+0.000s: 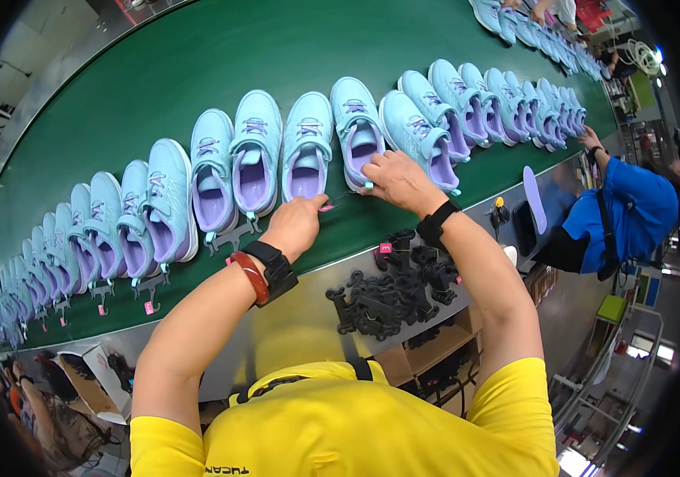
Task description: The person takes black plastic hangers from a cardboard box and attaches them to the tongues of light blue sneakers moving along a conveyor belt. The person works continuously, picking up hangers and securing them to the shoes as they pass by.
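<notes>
A long row of light blue sneakers with lilac linings stands on the green belt (157, 67), heels toward me. My left hand (296, 226) is closed in a pinch at the heel of one sneaker (309, 127). A bit of pink and a thin dark hanger (342, 196) show at its fingertips, partly hidden. My right hand (404, 183) grips the heel of the neighbouring sneaker (353, 111), fingers at its collar. Another sneaker (415, 127) lies tilted just right of that hand. To the left, a black hanger (234, 236) joins two sneakers at their heels.
A pile of black plastic hangers (376, 302) lies on the metal ledge (292, 318) before me. More paired sneakers (101, 215) curve away left, with pink-marked hangers. A co-worker in blue (630, 211) is on the right, near a lilac insole-shaped piece (534, 200). Other sneakers (527, 33) line the far side.
</notes>
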A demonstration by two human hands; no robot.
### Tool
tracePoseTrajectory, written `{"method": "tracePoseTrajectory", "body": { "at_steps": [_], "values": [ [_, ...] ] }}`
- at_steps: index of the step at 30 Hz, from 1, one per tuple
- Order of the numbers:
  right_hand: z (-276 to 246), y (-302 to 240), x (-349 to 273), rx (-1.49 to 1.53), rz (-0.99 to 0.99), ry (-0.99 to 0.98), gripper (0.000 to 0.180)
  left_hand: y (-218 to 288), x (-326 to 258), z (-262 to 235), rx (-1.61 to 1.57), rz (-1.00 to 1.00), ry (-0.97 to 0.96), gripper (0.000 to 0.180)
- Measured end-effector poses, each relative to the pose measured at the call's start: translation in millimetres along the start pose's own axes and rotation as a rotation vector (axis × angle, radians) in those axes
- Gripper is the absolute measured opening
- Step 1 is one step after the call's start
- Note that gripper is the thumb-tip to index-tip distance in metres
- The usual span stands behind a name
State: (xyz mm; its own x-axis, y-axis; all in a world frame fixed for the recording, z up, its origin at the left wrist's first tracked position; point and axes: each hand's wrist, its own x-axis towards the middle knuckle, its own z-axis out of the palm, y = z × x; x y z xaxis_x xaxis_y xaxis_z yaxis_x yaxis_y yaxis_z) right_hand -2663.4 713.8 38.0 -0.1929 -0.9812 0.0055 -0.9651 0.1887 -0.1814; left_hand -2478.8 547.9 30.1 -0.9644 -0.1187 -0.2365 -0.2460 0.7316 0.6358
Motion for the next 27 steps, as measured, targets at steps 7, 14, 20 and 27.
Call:
{"method": "tracePoseTrajectory", "body": {
  "at_steps": [7, 14, 20, 27],
  "values": [
    [-13, -19, 11, -0.128, -0.078, -0.03, 0.025, 3, 3, 9, -0.024, -0.033, 0.023, 0.037],
    [-5, -20, 19, -0.024, 0.02, 0.076, 0.022, -10, -4, 8, -0.576, 0.007, -0.02, 0.042],
    [1, -11, -33, 0.38, 0.298, 0.293, 0.022, 6, -10, 13, -0.199, -0.031, -0.13, 0.08],
    [-29, -36, -141, 0.473, 0.837, -0.143, 0.039, 19, -60, -7, 0.008, 0.151, 0.33, 0.071]
  ]
}}
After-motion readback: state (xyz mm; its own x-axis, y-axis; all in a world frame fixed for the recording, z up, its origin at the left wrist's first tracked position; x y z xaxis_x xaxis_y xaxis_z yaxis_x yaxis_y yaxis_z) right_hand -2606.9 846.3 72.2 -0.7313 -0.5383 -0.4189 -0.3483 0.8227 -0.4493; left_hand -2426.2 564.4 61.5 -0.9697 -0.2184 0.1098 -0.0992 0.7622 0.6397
